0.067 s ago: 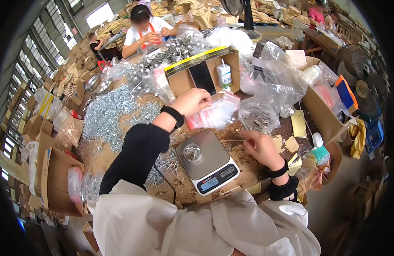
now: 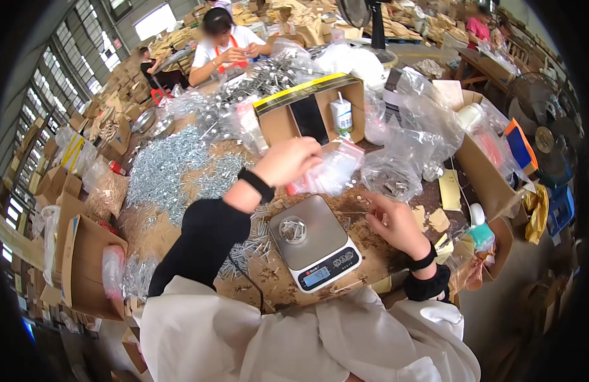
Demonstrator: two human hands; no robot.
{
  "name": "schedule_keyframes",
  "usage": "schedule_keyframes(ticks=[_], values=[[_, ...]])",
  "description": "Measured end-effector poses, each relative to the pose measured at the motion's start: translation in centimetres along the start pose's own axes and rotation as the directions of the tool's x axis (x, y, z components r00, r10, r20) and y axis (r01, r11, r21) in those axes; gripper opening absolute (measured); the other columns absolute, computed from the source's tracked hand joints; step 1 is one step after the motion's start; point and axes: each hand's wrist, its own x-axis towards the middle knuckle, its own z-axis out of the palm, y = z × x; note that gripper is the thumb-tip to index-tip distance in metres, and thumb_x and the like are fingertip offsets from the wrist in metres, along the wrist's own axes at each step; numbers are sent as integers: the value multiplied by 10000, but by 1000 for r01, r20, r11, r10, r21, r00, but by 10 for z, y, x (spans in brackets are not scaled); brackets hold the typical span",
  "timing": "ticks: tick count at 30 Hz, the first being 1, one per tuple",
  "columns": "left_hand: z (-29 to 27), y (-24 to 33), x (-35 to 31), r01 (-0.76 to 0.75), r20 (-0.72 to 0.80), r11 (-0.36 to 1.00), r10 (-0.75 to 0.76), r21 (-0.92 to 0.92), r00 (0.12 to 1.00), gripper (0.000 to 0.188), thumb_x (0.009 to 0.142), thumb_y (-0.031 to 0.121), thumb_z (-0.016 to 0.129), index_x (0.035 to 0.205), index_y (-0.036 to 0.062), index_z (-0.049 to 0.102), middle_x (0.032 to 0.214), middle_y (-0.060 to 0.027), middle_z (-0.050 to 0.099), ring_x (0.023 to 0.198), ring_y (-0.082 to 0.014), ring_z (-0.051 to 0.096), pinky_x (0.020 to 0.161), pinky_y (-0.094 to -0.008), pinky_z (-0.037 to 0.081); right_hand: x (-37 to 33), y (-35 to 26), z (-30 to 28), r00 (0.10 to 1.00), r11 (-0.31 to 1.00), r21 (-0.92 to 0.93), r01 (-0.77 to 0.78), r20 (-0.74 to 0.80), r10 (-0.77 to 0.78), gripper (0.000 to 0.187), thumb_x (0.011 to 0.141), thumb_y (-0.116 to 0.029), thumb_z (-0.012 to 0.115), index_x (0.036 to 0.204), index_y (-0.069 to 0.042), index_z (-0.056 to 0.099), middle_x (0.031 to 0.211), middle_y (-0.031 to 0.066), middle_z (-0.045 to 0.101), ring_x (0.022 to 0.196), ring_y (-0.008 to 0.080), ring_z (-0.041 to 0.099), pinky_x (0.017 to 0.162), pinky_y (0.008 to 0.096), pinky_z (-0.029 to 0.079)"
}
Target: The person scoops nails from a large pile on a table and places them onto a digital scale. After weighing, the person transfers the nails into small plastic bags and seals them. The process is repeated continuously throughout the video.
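The left hand [image 2: 287, 163] hides its own fingertips, so I can't tell if it grips the clear plastic bags [image 2: 336, 169] by it. The right hand [image 2: 397, 223], finger and thumb apart, is right of the digital scale [image 2: 316, 244].

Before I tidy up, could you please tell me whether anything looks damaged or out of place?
The tabletop looks worn and patchy right of the scale. A drink carton stands in the cardboard box, odd so near metal parts.
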Motion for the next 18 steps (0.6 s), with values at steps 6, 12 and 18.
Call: schedule_keyframes(ticks=[6, 12, 18], values=[[-46, 85, -61, -69, 84, 998, 69, 2, 994, 220, 913, 285, 651, 938, 71, 607, 865, -107, 613, 837, -323, 622, 717, -434, 499, 57, -81, -7, 968, 971, 28, 236, 75, -238, 276, 815, -155, 750, 1061, -59, 670, 689, 94, 614, 617, 266, 638, 592, 395, 502], [-49, 89, -122, 74, -265, 884, -217, -462, 939, 430, 755, 268, 860, 1069, 65, 645, 959, -97, 652, 881, -256, 650, 777, -349, 506, 86, -110, 24, 932, 791, 505, 344, -78, -355, 148, 937, -144, 680, 941, 4, 679, 675, 92, 634, 593, 172, 605, 590, 309, 480], [14, 63, -175, 158, -363, 773, -454, -614, 814, 124, 897, 102, 721, 951, 3, 669, 881, -90, 686, 818, -178, 660, 744, -303, 505, 87, -95, 64, 994, 699, 714, 43, 39, -100, 267, 1006, -190, 591, 864, 14, 686, 685, 16, 639, 593, 72, 565, 554, 234, 441]])
